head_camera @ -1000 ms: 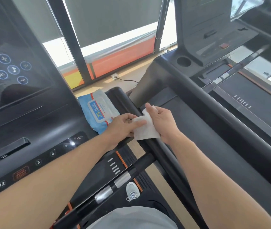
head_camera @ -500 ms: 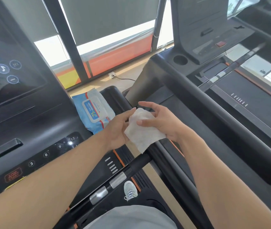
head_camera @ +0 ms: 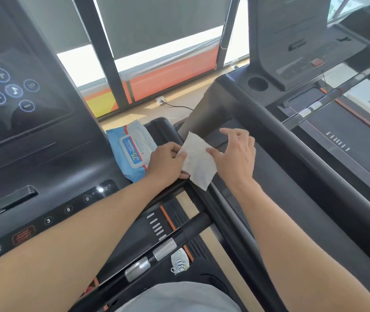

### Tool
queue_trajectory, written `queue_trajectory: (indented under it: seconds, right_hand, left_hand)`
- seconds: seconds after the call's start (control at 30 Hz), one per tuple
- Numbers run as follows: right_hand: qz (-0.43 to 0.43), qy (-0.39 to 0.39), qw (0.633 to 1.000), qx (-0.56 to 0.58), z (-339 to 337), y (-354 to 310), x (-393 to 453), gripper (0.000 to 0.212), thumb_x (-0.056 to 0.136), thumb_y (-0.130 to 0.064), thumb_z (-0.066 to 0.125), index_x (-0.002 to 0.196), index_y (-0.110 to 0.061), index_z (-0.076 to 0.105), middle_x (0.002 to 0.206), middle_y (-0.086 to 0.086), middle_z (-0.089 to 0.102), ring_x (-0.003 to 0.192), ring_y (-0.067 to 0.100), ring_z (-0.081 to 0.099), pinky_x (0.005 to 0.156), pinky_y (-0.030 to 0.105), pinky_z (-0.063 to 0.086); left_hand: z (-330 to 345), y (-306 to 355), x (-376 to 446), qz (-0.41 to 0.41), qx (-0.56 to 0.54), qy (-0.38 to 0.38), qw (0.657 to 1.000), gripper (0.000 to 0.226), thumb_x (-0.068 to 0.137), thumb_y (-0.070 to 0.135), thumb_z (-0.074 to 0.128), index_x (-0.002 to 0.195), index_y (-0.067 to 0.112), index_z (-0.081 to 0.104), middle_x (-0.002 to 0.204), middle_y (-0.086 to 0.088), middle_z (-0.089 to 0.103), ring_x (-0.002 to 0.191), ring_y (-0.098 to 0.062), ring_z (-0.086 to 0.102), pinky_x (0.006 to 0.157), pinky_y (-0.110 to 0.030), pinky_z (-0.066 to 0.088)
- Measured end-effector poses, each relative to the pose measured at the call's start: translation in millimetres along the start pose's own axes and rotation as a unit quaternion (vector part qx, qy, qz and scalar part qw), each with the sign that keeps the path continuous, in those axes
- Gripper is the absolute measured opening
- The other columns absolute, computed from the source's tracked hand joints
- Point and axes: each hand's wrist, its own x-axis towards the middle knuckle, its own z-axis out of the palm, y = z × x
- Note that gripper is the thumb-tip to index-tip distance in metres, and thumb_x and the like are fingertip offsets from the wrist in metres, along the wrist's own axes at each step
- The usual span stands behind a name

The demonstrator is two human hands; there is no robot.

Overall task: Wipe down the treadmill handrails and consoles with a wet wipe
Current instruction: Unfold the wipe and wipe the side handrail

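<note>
I am holding the wipe (head_camera: pixel 198 159) between both hands, just above the handrail (head_camera: pixel 231 212) that is running from the middle of the view down toward 5 o'clock. My left hand (head_camera: pixel 168 163) is pinching the wipe's left edge, thumb on top and fingers curled under it. My right hand (head_camera: pixel 236 154) is pinching the right edge with thumb and a finger; its other fingers are spreading wide and loose, one pointing toward 10 o'clock. The wipe is opened out flat, white, one corner pointing to 12 o'clock and the other hanging down toward 6 o'clock, where it is overlapping the rail; whether it is touching the rail I cannot tell.

The pack (head_camera: pixel 132 149) is lying just at 9 o'clock of my left hand, blue with a white lid and label, on the right end of the console (head_camera: pixel 51 167). The console is filling the 9 o'clock side: a dark screen (head_camera: pixel 15 91) with round music icons above, a row of numbered keys below. At 6 o'clock a crossbar (head_camera: pixel 157 251) with metal sensor pads is crossing under my left forearm, and beneath it a shoe (head_camera: pixel 179 260) is standing on the belt. At 2 o'clock a second treadmill (head_camera: pixel 314 52) is standing, with a round cup holder (head_camera: pixel 257 83) and a red tab.
</note>
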Motion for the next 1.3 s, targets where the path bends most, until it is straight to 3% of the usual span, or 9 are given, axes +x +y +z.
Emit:
queue_trajectory:
  seconds: [0.1,0.27,0.5,0.6,0.73,1.0,1.1,1.17,1.3]
  right_hand:
    - [-0.006,-0.035,0.999,-0.007,29,-9,-18,0.03,0.1,-0.037,0.058,0.124,-0.021,0.063,0.126,-0.001,0.055,0.12,0.021,0.05,0.094,0.035,0.042]
    - [-0.032,-0.207,0.978,-0.016,51,-19,-19,0.039,0.109,-0.033,0.036,0.137,-0.011,0.05,0.105,-0.004,0.052,0.118,0.028,0.059,0.081,0.028,0.047]
    - [-0.095,-0.364,0.925,0.048,46,-55,33,0.063,0.102,-0.003,0.037,0.161,-0.011,0.014,0.167,0.005,0.02,0.152,0.023,0.023,0.116,0.024,0.02]
    - [-0.094,-0.295,0.949,0.063,54,-64,41,0.05,0.105,-0.012,0.036,0.155,-0.009,0.033,0.161,0.009,0.034,0.147,0.024,0.032,0.114,0.03,0.025]
    - [-0.005,-0.174,0.984,-0.024,67,-55,12,0.049,0.105,-0.049,0.044,0.143,-0.018,0.046,0.14,0.005,0.053,0.118,0.034,0.059,0.089,0.042,0.043]
    - [-0.161,-0.27,0.946,-0.079,84,-70,48,0.062,0.109,-0.035,0.035,0.158,-0.003,0.014,0.162,0.021,0.022,0.141,0.042,0.037,0.104,0.052,0.043]
    - [-0.276,-0.301,0.907,-0.104,81,-86,73,0.056,0.112,-0.023,0.03,0.161,-0.002,0.012,0.169,0.019,-0.002,0.157,0.032,0.002,0.125,0.047,0.011]
    - [-0.382,-0.278,0.875,-0.103,87,-75,78,0.053,0.111,-0.013,0.03,0.159,0.003,0.016,0.167,0.025,0.002,0.156,0.037,-0.006,0.125,0.045,-0.004]
    - [-0.457,-0.242,0.847,-0.121,81,-20,44,0.055,0.11,-0.023,0.026,0.155,0.008,0.026,0.163,0.026,0.026,0.156,0.039,0.011,0.126,0.055,0.011]
  left_hand:
    - [4,1,4,-0.042,0.081,0.015,0.996,0.013,0.1,0.024,0.058,0.112,0.02,0.059,0.112,-0.001,0.066,0.096,-0.02,0.069,0.082,-0.04,0.062]
    - [-9,8,-6,-0.006,0.137,0.038,0.99,0.015,0.099,0.026,0.056,0.111,0.031,0.049,0.089,0.002,0.07,0.058,-0.014,0.071,0.066,-0.039,0.063]
    - [-51,-4,-4,0.198,0.323,0.143,0.914,0.032,0.094,0.023,0.063,0.126,0.02,0.06,0.121,0.0,0.064,0.116,-0.022,0.055,0.102,-0.036,0.038]
    - [-59,-17,11,0.157,0.452,0.105,0.872,0.056,0.1,0.038,0.054,0.15,0.018,0.041,0.159,-0.006,0.037,0.152,-0.026,0.02,0.125,-0.044,0.01]
    - [-56,-34,19,0.076,0.515,0.052,0.852,0.07,0.105,0.053,0.026,0.162,0.018,0.004,0.17,-0.004,-0.007,0.155,-0.025,-0.017,0.125,-0.05,-0.009]
    - [-52,-42,22,0.06,0.514,0.044,0.855,0.071,0.105,0.055,0.018,0.162,0.021,-0.005,0.168,-0.002,-0.019,0.152,-0.024,-0.026,0.124,-0.05,-0.012]
    - [-52,-42,24,0.06,0.517,0.05,0.853,0.07,0.105,0.054,0.019,0.162,0.021,-0.006,0.169,-0.001,-0.017,0.153,-0.025,-0.025,0.124,-0.05,-0.011]
    - [-51,-43,23,0.059,0.518,0.055,0.851,0.07,0.105,0.054,0.019,0.162,0.021,-0.005,0.169,-0.001,-0.017,0.153,-0.025,-0.025,0.124,-0.05,-0.012]
    - [-50,-48,23,0.062,0.525,0.054,0.847,0.071,0.105,0.053,0.019,0.162,0.018,-0.006,0.168,-0.003,-0.019,0.152,-0.026,-0.025,0.124,-0.051,-0.011]
